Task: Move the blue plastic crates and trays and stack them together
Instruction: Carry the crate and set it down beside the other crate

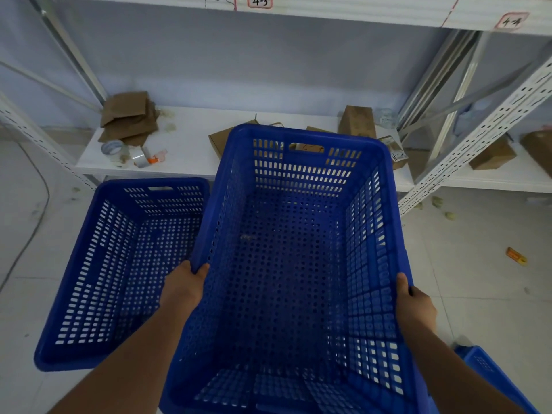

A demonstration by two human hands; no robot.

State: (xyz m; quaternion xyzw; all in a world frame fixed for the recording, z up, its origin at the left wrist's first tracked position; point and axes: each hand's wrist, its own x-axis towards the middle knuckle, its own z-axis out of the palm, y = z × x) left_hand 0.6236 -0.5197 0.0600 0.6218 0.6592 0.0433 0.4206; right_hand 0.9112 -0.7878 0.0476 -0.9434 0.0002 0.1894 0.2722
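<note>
A large blue perforated crate fills the middle of the view, held up off the floor. My left hand grips its left rim, thumb inside. My right hand grips its right rim. A second blue crate of the same kind stands on the tiled floor to the left, partly hidden behind the held one. The corner of another blue plastic piece shows at the lower right, mostly hidden by my right arm.
A low white shelf behind the crates carries cardboard pieces, tape rolls and small boxes. Perforated metal uprights stand at the right. An orange item and scraps lie on the floor.
</note>
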